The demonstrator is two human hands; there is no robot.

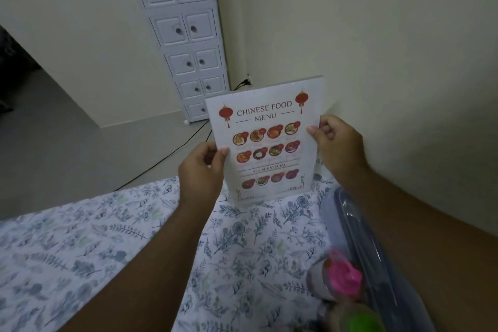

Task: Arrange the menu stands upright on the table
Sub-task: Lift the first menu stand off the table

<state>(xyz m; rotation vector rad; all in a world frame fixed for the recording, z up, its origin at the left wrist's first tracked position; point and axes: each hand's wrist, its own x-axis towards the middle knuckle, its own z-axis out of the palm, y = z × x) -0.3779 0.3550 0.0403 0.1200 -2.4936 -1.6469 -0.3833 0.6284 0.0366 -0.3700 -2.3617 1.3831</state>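
Observation:
A white menu stand [265,143] printed "Chinese Food Menu" with red lanterns and dish pictures stands upright near the far edge of the table [134,237], which is covered by a blue floral cloth. My left hand [200,170] grips its left edge, thumb on the front. My right hand [336,143] grips its right edge the same way. The stand's bottom edge sits at the cloth; whether it rests fully on the cloth I cannot tell.
A clear plastic tray [372,250] lies along the table's right side, with a pink-capped bottle [339,275] and a green-capped one [358,318] beside it. A white drawer cabinet [188,35] stands against the wall beyond, and a black cable [167,159] crosses the floor.

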